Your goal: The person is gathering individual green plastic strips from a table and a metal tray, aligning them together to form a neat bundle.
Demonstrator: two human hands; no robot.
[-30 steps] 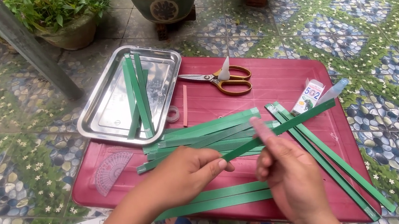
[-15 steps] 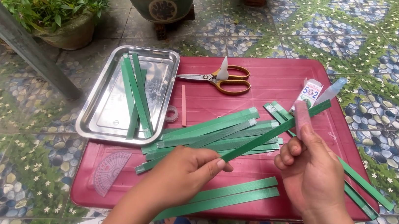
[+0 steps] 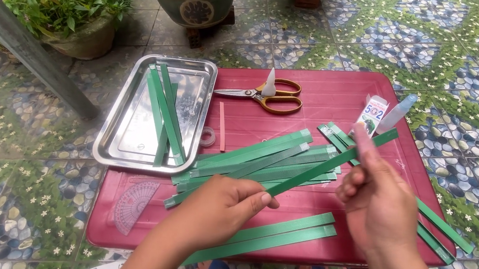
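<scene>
Holding: both hands share one green strip (image 3: 331,165) above the red counter (image 3: 325,105).
Counter: square, low, on a patterned tile floor.
Tray (image 3: 132,135): steel, at the counter's left, with a few green strips in it.
Strip pile (image 3: 249,159): loose, mid-counter, under the held strip.
Left hand (image 3: 217,209): grip clamped on the strip's lower end.
Right hand (image 3: 378,199): blurred, grip closed on the upper end.
Scissors (image 3: 270,96): yellow-handled, far side.
Glue bottle (image 3: 397,112): right of the scissors.
</scene>
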